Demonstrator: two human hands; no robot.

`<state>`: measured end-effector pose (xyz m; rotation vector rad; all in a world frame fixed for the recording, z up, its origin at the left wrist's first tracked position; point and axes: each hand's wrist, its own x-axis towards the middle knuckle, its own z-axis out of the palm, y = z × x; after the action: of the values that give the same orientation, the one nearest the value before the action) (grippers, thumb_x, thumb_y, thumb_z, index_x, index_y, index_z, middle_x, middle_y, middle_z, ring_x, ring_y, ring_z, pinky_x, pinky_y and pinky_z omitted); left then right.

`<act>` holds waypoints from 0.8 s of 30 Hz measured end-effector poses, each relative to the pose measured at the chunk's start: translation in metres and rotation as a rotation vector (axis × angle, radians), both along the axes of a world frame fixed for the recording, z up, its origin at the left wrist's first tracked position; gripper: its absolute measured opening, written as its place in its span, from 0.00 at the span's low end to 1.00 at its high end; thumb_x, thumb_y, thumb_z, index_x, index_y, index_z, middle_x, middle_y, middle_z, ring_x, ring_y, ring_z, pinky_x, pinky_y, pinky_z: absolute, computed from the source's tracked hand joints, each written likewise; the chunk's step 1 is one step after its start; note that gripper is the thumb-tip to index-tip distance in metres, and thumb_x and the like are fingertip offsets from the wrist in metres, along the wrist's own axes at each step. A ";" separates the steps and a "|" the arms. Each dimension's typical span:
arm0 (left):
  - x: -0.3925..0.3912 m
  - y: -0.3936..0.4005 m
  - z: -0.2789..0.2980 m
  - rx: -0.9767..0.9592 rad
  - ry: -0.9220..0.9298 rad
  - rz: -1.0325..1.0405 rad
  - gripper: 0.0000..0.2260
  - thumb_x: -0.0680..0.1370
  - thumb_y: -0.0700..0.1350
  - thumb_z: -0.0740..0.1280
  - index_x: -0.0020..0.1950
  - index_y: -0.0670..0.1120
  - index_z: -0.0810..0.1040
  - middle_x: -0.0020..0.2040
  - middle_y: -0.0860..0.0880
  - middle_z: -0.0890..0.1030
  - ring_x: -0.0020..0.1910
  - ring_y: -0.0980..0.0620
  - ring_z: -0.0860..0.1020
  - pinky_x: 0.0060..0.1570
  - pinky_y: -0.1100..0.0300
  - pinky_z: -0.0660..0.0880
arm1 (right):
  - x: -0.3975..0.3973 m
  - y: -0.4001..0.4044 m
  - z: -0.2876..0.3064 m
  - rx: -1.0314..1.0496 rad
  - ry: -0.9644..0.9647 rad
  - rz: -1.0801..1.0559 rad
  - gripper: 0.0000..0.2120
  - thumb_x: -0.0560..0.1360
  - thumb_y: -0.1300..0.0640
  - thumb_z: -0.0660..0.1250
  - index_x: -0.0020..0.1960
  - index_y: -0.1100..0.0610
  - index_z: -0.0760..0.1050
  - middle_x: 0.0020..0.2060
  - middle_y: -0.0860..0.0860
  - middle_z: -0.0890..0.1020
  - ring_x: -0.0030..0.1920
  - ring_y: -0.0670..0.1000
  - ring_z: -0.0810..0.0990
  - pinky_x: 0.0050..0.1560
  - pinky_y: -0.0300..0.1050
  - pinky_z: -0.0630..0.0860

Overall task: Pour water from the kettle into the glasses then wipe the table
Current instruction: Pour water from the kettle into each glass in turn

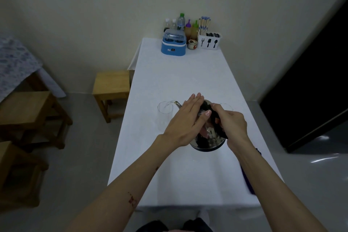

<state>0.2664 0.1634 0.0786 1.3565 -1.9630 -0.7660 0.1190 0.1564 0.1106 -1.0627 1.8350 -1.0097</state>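
Above the table [188, 81], right hand [232, 125] grips the kettle [207, 137], spout leftward over the glass [165, 115], left hand [185, 120] flat.

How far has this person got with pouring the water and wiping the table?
Nothing looks finished yet. In hand: the right hand grips the kettle by its black handle and tips its spout over the left glass, while the left hand lies flat on the lid. Left to do: the right glass, mostly hidden behind the kettle, then wiping the table. A blue thing at the table's right edge may be the cloth.
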 end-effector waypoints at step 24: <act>0.001 -0.001 -0.002 0.021 0.030 0.003 0.29 0.82 0.60 0.49 0.80 0.47 0.53 0.80 0.53 0.52 0.78 0.60 0.44 0.76 0.60 0.45 | 0.001 -0.005 -0.001 0.019 0.005 0.004 0.25 0.68 0.38 0.72 0.40 0.62 0.84 0.34 0.52 0.83 0.39 0.53 0.81 0.47 0.50 0.80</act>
<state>0.2674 0.1619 0.0765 1.3523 -1.9343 -0.8038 0.1196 0.1517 0.1096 -1.0582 1.8428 -0.9869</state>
